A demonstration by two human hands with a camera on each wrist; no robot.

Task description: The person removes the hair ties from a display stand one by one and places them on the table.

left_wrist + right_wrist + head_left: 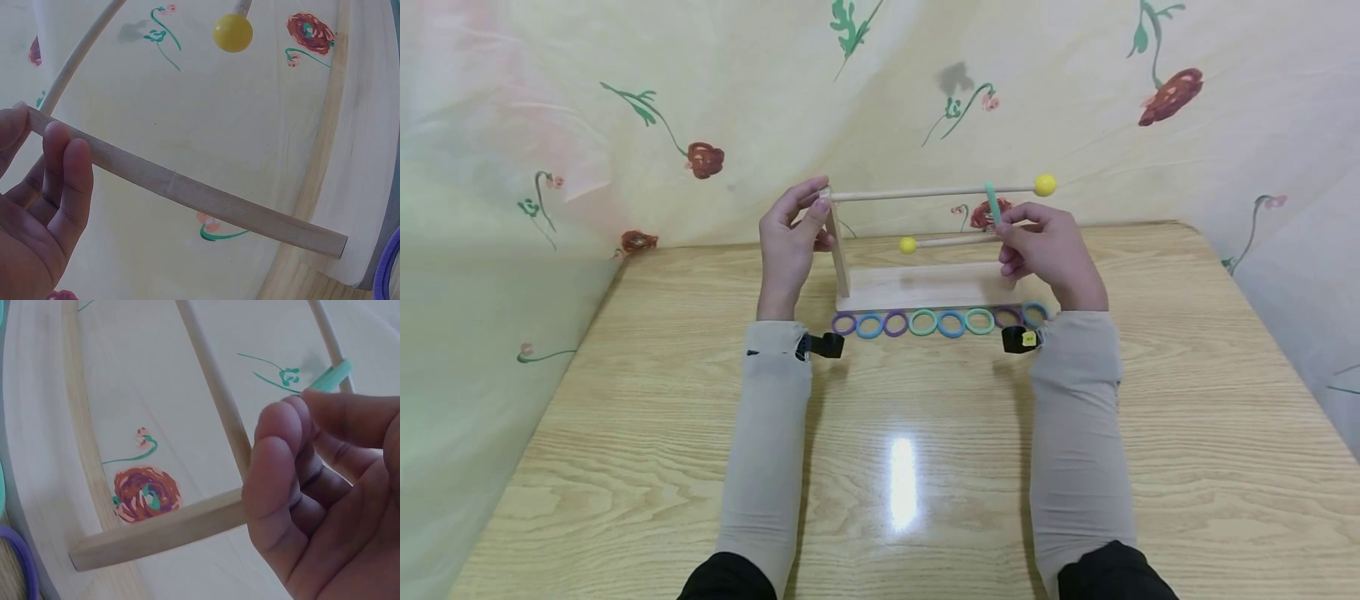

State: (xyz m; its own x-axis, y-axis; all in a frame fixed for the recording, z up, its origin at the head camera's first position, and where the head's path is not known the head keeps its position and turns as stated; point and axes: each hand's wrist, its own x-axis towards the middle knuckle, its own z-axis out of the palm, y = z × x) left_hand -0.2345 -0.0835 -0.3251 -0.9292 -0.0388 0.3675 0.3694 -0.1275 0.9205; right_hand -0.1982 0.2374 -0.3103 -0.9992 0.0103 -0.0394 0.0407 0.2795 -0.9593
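A wooden stand has a pale base (917,287), a left post (187,194), a right post (162,528) and two horizontal rods. My left hand (788,242) holds the top of the left post, where the upper rod (917,194) joins it. Between thumb and fingertips, my right hand (1048,250) pinches a green ring (331,376), seen nearly edge-on. That ring appears to hang around the upper rod, towards its yellow ball end (1045,185). The lower rod (955,240) ends in another yellow ball (232,33) and runs behind my right hand.
Several purple, blue and green rings (923,322) lie in a row on the wooden table (662,433) along the base's front edge. A floral cloth (775,100) hangs behind the table. Dark wrist cameras (826,345) sit just in front of the row.
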